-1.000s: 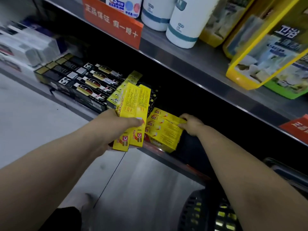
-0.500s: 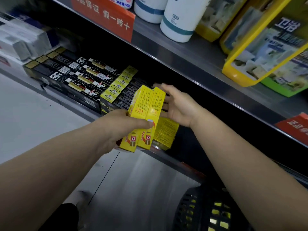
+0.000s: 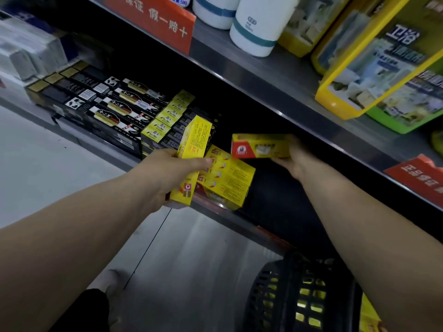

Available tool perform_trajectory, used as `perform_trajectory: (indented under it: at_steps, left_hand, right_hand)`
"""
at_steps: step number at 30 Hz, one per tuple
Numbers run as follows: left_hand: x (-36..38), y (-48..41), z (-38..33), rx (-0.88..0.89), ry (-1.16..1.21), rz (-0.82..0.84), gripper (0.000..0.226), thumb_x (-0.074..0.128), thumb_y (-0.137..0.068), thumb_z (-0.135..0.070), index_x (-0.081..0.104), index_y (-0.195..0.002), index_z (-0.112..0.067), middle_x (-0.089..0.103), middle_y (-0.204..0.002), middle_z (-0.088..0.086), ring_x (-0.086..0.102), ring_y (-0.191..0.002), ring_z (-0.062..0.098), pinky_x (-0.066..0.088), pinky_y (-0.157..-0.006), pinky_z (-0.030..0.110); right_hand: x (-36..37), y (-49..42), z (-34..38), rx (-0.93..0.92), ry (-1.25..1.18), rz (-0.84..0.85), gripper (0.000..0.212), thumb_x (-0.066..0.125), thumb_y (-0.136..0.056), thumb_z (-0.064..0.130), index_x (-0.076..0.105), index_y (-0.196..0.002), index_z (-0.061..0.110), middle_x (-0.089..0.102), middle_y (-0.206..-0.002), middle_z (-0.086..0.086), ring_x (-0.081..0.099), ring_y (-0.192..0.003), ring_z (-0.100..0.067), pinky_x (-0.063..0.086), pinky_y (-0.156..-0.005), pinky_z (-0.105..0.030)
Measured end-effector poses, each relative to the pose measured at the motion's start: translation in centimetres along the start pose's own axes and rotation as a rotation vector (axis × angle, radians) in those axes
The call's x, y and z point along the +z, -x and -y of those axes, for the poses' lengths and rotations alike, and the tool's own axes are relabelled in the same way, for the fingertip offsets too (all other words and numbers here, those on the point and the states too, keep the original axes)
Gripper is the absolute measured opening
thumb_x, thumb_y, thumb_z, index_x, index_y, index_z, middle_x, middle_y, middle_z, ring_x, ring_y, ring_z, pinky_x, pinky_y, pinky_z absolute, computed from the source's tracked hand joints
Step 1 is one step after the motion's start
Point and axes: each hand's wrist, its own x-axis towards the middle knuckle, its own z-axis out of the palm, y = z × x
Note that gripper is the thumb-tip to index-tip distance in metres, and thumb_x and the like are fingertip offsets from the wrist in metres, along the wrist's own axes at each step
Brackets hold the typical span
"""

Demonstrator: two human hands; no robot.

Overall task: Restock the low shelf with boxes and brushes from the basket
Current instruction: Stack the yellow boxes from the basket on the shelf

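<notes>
The left hand (image 3: pixel 167 173) is gripping an upright yellow box (image 3: pixel 195 140) beside the shelved stack (image 3: pixel 230 180); the right hand (image 3: pixel 296 161) is holding a second box (image 3: pixel 261 147) above it.

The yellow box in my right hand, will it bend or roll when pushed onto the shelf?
Probably stiff: the yellow box shows straight edges in the right hand. Likely light: held by one end. Flat sides, so it should slide, not roll.

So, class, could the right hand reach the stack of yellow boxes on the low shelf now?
Probably yes: the right hand, gripping a red-ended box, hovers close by the stack with nothing between; the left hand holds an upright box beside the stack.
</notes>
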Motion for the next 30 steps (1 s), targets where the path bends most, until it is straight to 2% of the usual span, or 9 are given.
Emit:
perform_trajectory:
  at_steps: [2, 4, 6, 11, 15, 20, 23, 27, 30]
  left_hand:
    - [0.3, 0.0, 0.0, 0.025, 0.007, -0.060, 0.060, 0.074, -0.076, -0.040, 0.049, -0.125, -0.015, 0.064, -0.082, 0.001, 0.063, -0.067, 0.018, 0.048, -0.045, 0.028]
    - [0.2, -0.3, 0.0, 0.045, 0.023, -0.111, 0.077, 0.074, -0.076, -0.041, 0.037, -0.139, -0.014, 0.058, -0.097, 0.003, 0.060, -0.082, 0.020, 0.048, -0.052, 0.030]
    - [0.0, -0.7, 0.0, 0.069, 0.044, -0.145, 0.074, 0.074, -0.076, -0.041, 0.039, -0.135, -0.012, 0.054, -0.089, -0.001, 0.060, -0.083, 0.020, 0.049, -0.060, 0.031]
    - [0.4, -1.3, 0.3, 0.069, 0.002, -0.158, 0.061, 0.076, -0.073, -0.042, 0.045, -0.122, -0.025, 0.049, -0.090, -0.005, 0.054, -0.076, 0.014, 0.050, -0.057, 0.031]
    - [0.8, -1.4, 0.3, 0.070, 0.001, -0.137, 0.045, 0.077, -0.072, -0.039, 0.044, -0.101, -0.029, 0.051, -0.086, -0.007, 0.058, -0.076, 0.015, 0.054, -0.068, 0.035]
    - [1.1, -1.1, 0.0, 0.045, -0.024, -0.142, 0.049, 0.076, -0.074, -0.036, 0.047, -0.112, -0.026, 0.061, -0.108, 0.008, 0.064, -0.093, 0.029, 0.056, -0.081, 0.045]
    - [1.0, -0.8, 0.1, 0.042, -0.036, -0.139, 0.069, 0.077, -0.074, -0.035, 0.046, -0.133, -0.018, 0.060, -0.117, 0.011, 0.062, -0.100, 0.033, 0.054, -0.086, 0.049]
    - [0.7, -0.7, 0.5, 0.134, -0.223, -0.143, 0.068, 0.074, -0.076, -0.038, 0.049, -0.135, -0.015, 0.058, -0.122, 0.003, 0.058, -0.106, 0.025, 0.049, -0.079, 0.032]
    - [0.8, -0.4, 0.6, 0.274, -0.350, -0.067, 0.034, 0.076, -0.073, -0.036, 0.069, -0.104, -0.023, 0.069, -0.089, -0.005, 0.061, -0.077, 0.011, 0.045, -0.056, 0.017]
  right_hand:
    - [0.4, -1.4, -0.3, 0.014, -0.026, -0.080, 0.027, 0.038, -0.099, 0.037, 0.051, -0.115, 0.020, 0.054, -0.112, -0.003, 0.059, -0.075, -0.013, 0.051, -0.082, -0.031]
    - [1.3, -2.8, -0.8, 0.002, 0.047, -0.107, 0.033, 0.036, -0.100, 0.033, 0.047, -0.127, 0.018, 0.051, -0.125, -0.006, 0.059, -0.100, -0.020, 0.050, -0.084, -0.030]
    - [2.6, -3.6, -1.5, 0.001, 0.204, -0.108, 0.036, 0.034, -0.100, 0.029, 0.044, -0.132, 0.014, 0.049, -0.130, -0.010, 0.052, -0.116, -0.026, 0.046, -0.089, -0.034]
    - [4.4, -5.1, -5.3, -0.019, 0.734, 0.021, 0.037, 0.041, -0.099, 0.020, 0.050, -0.126, -0.003, 0.052, -0.129, -0.019, 0.051, -0.119, -0.032, 0.043, -0.086, -0.033]
    - [4.9, -5.7, -5.7, -0.095, 1.130, 0.067, 0.045, 0.041, -0.097, 0.021, 0.035, -0.141, 0.019, 0.032, -0.143, -0.020, 0.039, -0.128, -0.038, 0.037, -0.105, -0.041]
    - [4.4, -5.2, -5.1, -0.179, 1.303, 0.268, 0.056, 0.047, -0.094, 0.022, 0.026, -0.145, 0.029, 0.030, -0.144, -0.017, 0.040, -0.127, -0.036, 0.038, -0.105, -0.040]
    - [4.5, -3.5, -3.0, -0.212, 1.368, 0.282, 0.073, 0.057, -0.090, 0.021, 0.015, -0.149, 0.024, 0.027, -0.147, -0.018, 0.038, -0.130, -0.035, 0.038, -0.105, -0.041]
    - [4.6, 3.3, 0.9, -0.618, 1.038, 0.460, 0.101, 0.079, -0.072, 0.020, 0.015, -0.149, 0.028, 0.023, -0.151, -0.013, 0.029, -0.137, -0.025, 0.030, -0.104, -0.025]
    - [4.6, 8.1, 1.6, -0.959, 1.017, 0.536, 0.075, 0.080, -0.071, 0.022, 0.044, -0.136, 0.031, 0.034, -0.144, -0.003, 0.029, -0.133, -0.016, 0.024, -0.106, -0.022]
